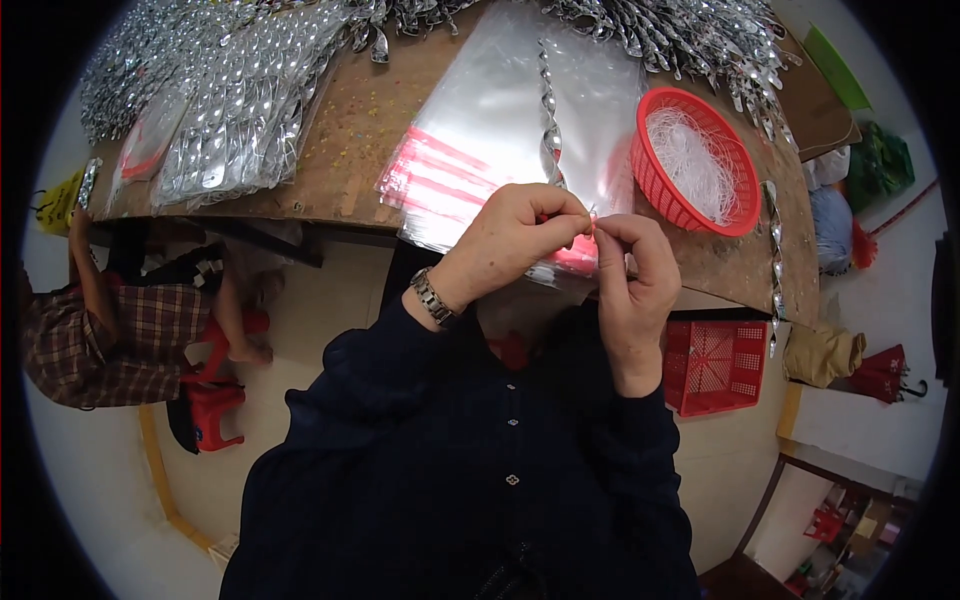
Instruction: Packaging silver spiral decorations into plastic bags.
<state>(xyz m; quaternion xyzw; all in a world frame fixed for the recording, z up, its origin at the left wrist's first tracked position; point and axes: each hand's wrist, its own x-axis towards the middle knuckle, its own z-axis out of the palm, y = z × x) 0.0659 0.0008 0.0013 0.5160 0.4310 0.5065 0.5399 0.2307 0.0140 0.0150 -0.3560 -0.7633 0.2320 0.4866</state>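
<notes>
A twisted silver foil strip point(549, 130) lies along a stack of clear plastic bags point(480, 90), its lower end running behind my left hand point(512, 238). My left hand is closed, thumb and forefinger pinched at that end. Close by on the right, my right hand point(640, 285) also makes a pinch, fingertips almost meeting the left ones. Whatever sits between the right fingertips is too small to make out. Red bands point(440, 175) mark the near edge of the bags, partly covered by my hands.
A red plastic basket point(644, 150) holds fine white threads. Another foil strip point(775, 250) hangs over the table's right edge. Silver strips point(240, 100) are heaped at the back and left. Below stands a red crate point(712, 365). At left sits a person in a plaid shirt point(160, 330).
</notes>
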